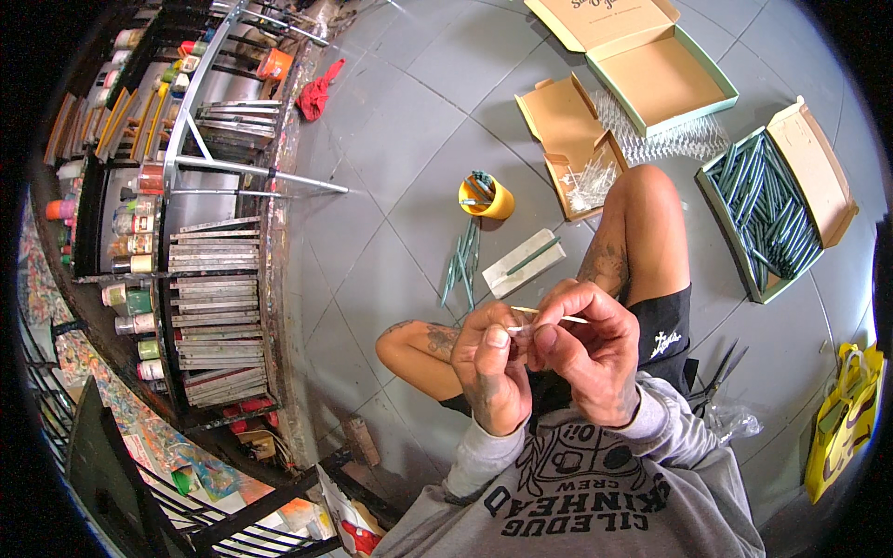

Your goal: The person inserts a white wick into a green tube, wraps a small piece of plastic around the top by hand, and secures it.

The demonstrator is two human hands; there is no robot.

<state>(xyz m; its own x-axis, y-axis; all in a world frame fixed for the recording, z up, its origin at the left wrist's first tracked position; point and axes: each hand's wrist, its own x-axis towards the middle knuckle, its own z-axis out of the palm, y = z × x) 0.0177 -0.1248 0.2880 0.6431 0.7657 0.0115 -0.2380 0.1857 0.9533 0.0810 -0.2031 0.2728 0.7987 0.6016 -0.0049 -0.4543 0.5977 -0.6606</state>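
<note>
My left hand (491, 367) and my right hand (593, 355) meet in front of my chest, fingertips pinched close together. Between them runs a thin whitish strip (575, 320), one end sticking out past the right fingers; its exact kind is too small to tell. Just beyond the hands, a single dark green pen-like stick (535, 257) lies on a pale rectangular slab (502, 284). Several similar green sticks (460, 265) lie loose to its left. Farther off stands a yellow cup (499, 206) with more sticks in it.
An open box (819, 172) full of dark green sticks lies at right. A smaller carton (556, 112) holds thin white pieces, near a larger open box (660, 79) on clear plastic wrap (642, 139). Black scissors (718, 379) and a yellow bag (842, 428) are at right; shelves (219, 298) at left.
</note>
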